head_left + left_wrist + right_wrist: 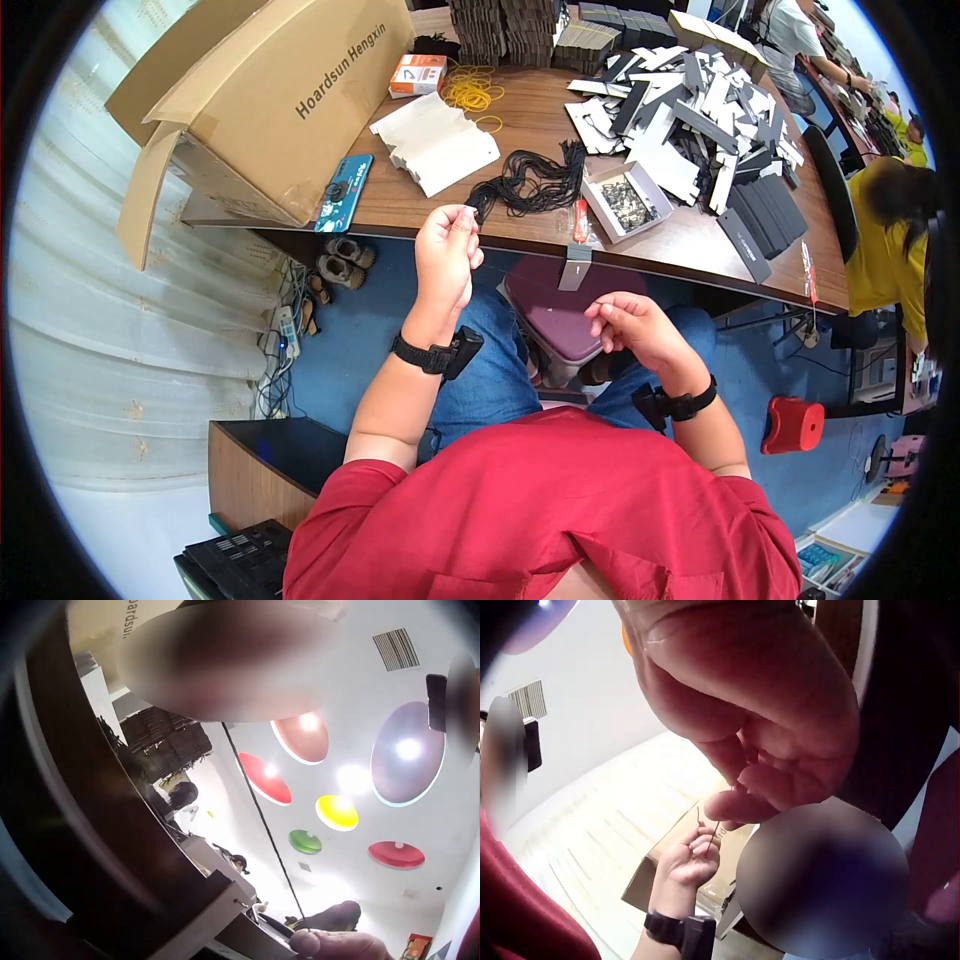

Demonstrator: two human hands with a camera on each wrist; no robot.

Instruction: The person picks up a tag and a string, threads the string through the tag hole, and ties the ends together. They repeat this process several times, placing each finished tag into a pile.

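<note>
My left hand is raised at the table's front edge, thumb and fingers pinching one end of a thin black cord. The other end of the cord reaches the fingertips of my right hand, which pinches it over my lap. In the right wrist view the cord runs between both hands, with a short tail standing above the left fingers. A bundle of black cords lies on the table beyond my left hand. Between the hands, a small grey card piece juts over the table edge.
A white box of small metal bits stands near the edge, with a red-handled tool beside it. Behind lie heaped black and white card strips, yellow rubber bands and a large carton. A purple stool sits below.
</note>
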